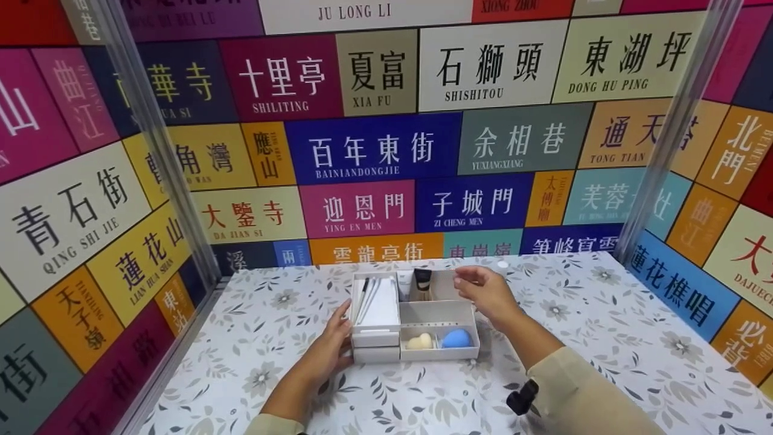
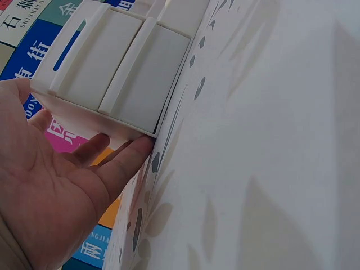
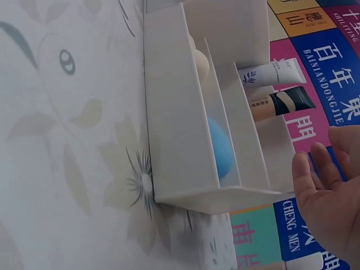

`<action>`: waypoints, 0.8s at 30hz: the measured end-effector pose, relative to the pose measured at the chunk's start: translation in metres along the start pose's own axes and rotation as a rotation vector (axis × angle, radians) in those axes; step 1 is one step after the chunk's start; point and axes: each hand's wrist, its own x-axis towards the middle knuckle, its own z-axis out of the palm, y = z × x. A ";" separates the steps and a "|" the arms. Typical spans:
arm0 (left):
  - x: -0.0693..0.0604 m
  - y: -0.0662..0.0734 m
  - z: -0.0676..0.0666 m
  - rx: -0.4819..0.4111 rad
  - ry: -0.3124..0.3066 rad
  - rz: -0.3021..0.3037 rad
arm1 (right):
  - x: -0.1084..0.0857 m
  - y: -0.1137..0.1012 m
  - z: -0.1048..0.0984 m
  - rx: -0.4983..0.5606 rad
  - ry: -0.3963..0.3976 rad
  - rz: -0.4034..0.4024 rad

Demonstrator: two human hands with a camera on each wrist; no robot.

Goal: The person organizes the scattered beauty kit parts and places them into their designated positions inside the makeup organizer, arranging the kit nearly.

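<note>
A white desktop organizer [image 1: 438, 314] stands on the table. Its front compartments hold a cream makeup sponge [image 1: 420, 342] and a blue makeup sponge [image 1: 456, 338]. Behind them are a black-capped cosmetic tube [image 1: 423, 278] and a white tube [image 3: 273, 73]. Several slim sticks, possibly brushes, [image 1: 367, 296] lie on top at the left, above two drawers [image 2: 129, 67]. My left hand [image 1: 336, 341] touches the organizer's left side with extended fingers. Off its back right corner, my right hand [image 1: 488, 295] hovers with loosely bent fingers, holding nothing.
A floral cloth [image 1: 266, 368] covers the table. Behind it rises a wall of coloured name panels [image 1: 371, 148], with metal posts [image 1: 676, 115] at the corners. A white-capped item [image 3: 304, 262] shows partly beyond the organizer.
</note>
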 end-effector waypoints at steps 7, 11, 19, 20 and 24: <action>-0.001 0.001 0.000 0.016 -0.002 -0.001 | -0.008 0.008 -0.027 -0.036 0.024 0.007; -0.002 0.001 0.000 0.044 -0.001 0.003 | -0.012 0.013 -0.042 -0.028 0.048 0.009; -0.002 0.001 0.000 0.045 0.014 -0.002 | -0.018 0.020 -0.064 0.013 0.054 0.026; -0.002 0.000 0.000 0.044 0.016 -0.001 | -0.018 0.021 -0.066 0.005 0.052 0.028; -0.002 0.001 0.001 0.036 0.018 -0.004 | -0.017 0.024 -0.072 -0.054 0.061 0.038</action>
